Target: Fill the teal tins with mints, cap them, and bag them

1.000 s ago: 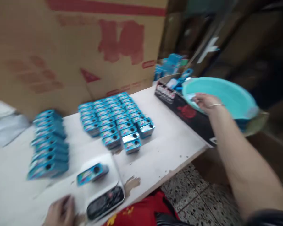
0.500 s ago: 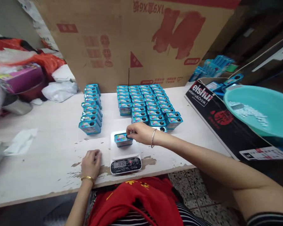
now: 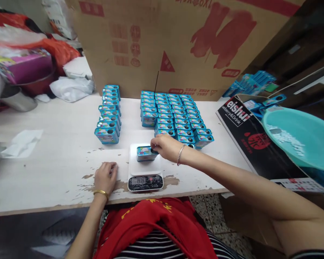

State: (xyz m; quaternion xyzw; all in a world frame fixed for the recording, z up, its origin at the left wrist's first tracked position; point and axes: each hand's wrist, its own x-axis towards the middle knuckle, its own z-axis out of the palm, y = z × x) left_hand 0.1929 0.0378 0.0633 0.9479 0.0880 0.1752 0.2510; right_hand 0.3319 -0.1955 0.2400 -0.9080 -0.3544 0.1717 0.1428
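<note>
My right hand point(image 3: 166, 147) pinches the right end of a small blue lidded tin point(image 3: 145, 154) with printed lettering. The tin rests on the white platform of a digital kitchen scale point(image 3: 145, 168), whose dark display shows digits too small to read surely. My left hand point(image 3: 106, 177) lies on the table left of the scale, its fingers loosely curled with nothing visible in them. Several matching tins stand in packed rows point(image 3: 175, 117) beyond my right hand, which hides part of the nearest ones. A single column of tins point(image 3: 108, 135) stands farther left.
A large cardboard box point(image 3: 140, 77) walls off the back of the white table point(image 3: 56, 172). At right, a black printed carton point(image 3: 248, 133) holds blue packs beside a turquoise basin point(image 3: 313, 158) with small white pieces. Plastic bags point(image 3: 71, 88) and a paper sheet point(image 3: 23, 144) lie left.
My view has shifted, so the scene sits slightly higher and farther right in the picture. My right hand still grips the tin on the scale; my left hand stays on the table.
</note>
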